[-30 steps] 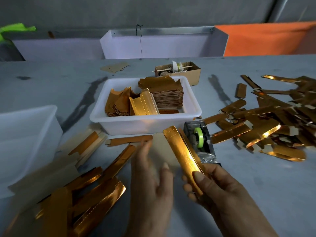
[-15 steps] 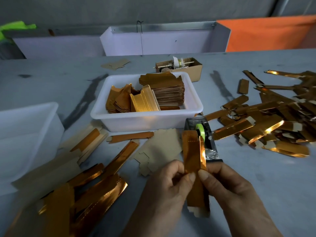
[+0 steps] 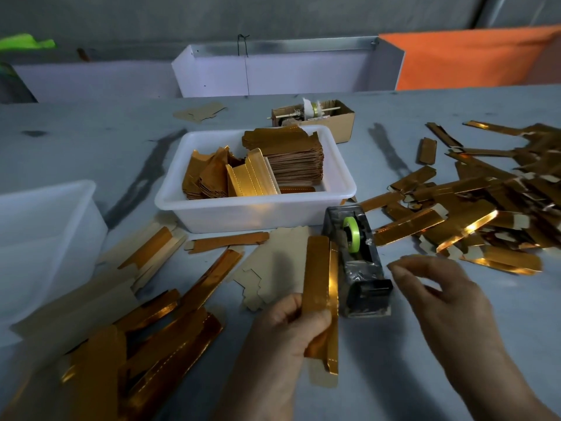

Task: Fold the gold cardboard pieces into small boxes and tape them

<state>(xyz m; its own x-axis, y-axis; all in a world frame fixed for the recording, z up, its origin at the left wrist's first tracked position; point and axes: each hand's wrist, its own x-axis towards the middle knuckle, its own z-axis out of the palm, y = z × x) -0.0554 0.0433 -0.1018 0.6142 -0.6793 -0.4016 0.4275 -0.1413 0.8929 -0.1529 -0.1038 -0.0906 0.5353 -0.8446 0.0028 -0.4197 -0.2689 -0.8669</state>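
Gold cardboard piece (image 3: 318, 287) stands lengthwise, pinched by the left hand (image 3: 285, 335). Right hand (image 3: 440, 293), fingers loosely curled and empty, hovers nearer the tape dispenser (image 3: 358, 268), just right of the piece.

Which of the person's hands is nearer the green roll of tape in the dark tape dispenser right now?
Right. The right hand hovers just right of the green roll of tape and slightly nearer the camera; the left hand grips the folded gold cardboard piece, lower and left.

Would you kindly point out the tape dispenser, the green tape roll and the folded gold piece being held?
tape dispenser (image 3: 368, 291): head view, front cutter end.
green tape roll (image 3: 352, 234): head view, outer rim.
folded gold piece (image 3: 317, 275): head view, upper face.
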